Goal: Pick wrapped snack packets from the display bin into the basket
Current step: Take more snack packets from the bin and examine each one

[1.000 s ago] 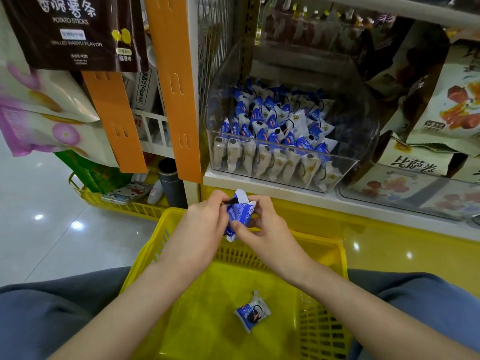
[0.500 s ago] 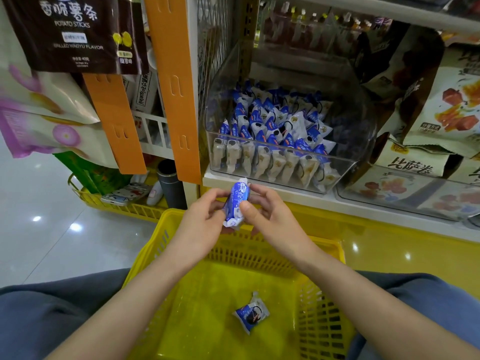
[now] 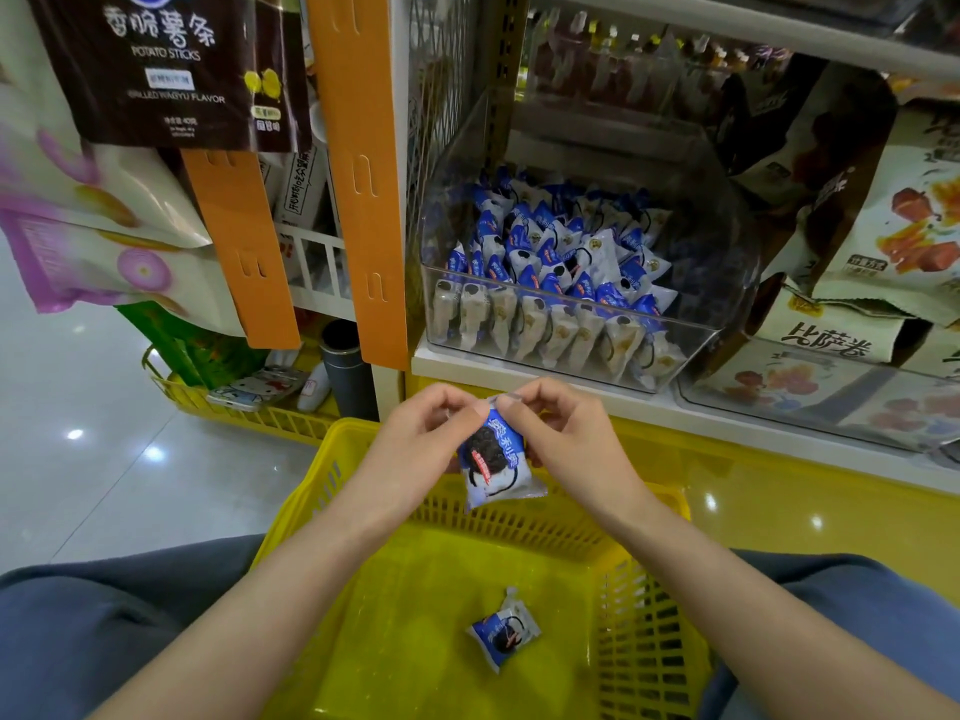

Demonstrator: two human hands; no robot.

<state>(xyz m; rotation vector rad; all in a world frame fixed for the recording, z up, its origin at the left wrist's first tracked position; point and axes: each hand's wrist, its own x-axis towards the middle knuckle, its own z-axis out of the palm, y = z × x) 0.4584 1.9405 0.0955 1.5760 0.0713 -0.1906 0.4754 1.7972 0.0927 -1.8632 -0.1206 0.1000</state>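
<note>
Here, at frame centre, the left hand and right hand each pinch the top seam of a blue-and-white snack packet, so it hangs upright over the yellow basket, probably for dropping. Another packet lies lower centre inside. The stocked display bin sits above.

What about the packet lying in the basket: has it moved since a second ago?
No. The loose packet sits at the same spot on the basket floor, near its right mesh wall.
</note>
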